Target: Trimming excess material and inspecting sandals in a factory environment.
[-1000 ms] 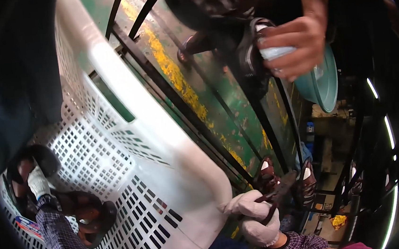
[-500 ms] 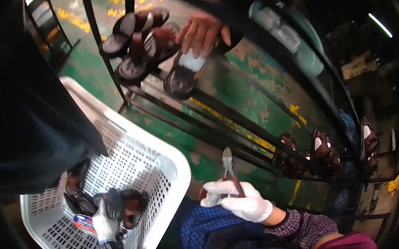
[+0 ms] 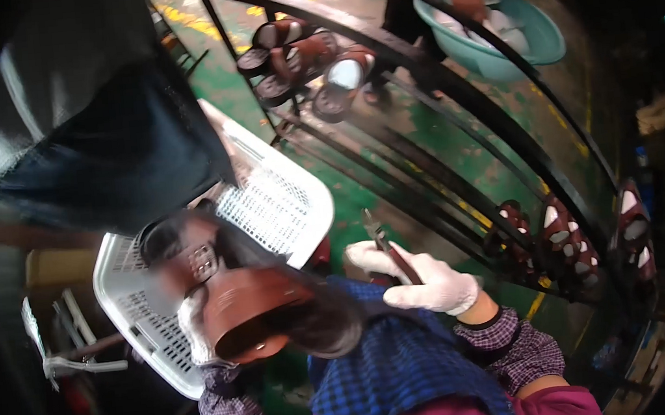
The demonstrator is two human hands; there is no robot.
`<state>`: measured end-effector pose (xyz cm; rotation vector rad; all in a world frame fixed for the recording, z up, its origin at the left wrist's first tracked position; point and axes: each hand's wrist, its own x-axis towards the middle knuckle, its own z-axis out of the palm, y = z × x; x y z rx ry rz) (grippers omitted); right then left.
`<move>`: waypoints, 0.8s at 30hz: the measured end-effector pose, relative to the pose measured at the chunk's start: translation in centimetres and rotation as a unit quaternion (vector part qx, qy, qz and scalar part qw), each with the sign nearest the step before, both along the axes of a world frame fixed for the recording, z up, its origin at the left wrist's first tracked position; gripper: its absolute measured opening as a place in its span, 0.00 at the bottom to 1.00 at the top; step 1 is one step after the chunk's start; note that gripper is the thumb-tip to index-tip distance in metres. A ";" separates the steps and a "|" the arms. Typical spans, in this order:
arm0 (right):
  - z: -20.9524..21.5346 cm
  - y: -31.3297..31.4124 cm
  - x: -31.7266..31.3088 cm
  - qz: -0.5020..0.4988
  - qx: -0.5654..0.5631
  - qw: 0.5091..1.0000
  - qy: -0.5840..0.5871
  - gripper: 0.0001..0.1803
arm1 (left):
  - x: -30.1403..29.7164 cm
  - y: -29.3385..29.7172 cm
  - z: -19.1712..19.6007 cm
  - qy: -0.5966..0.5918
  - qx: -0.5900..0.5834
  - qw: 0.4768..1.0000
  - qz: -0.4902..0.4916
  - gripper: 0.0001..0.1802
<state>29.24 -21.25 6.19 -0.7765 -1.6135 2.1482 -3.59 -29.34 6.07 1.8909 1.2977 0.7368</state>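
Near basket (image 3: 310, 182), pliers (image 3: 388, 248) aslant, nose (image 3: 370, 221) forward-left

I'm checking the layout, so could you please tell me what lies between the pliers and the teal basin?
In the head view, black rack bars cross between the pliers in the right hand and the basin, with green floor showing.

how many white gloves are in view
2: one on the right hand, which holds pliers, and one on the left hand, partly hidden behind brown footwear. Any others would be hidden.
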 end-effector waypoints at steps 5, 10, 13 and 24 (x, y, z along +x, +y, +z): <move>1.6 -1.9 -1.0 -0.032 -0.009 0.993 -0.116 0.49 | 4.5 2.8 3.4 -0.139 0.002 0.984 -0.108 0.28; 2.9 -2.5 0.1 -0.044 0.013 0.989 -0.144 0.50 | 11.9 2.9 -1.3 -0.710 -0.271 0.650 -0.013 0.32; 3.1 -2.2 0.3 0.016 0.126 0.980 -0.151 0.47 | 12.8 2.0 -3.8 -0.795 -0.306 0.523 0.024 0.34; 4.9 0.6 3.4 0.052 0.458 0.847 -0.265 0.22 | 11.5 2.4 -1.6 -0.812 -0.213 0.543 0.024 0.46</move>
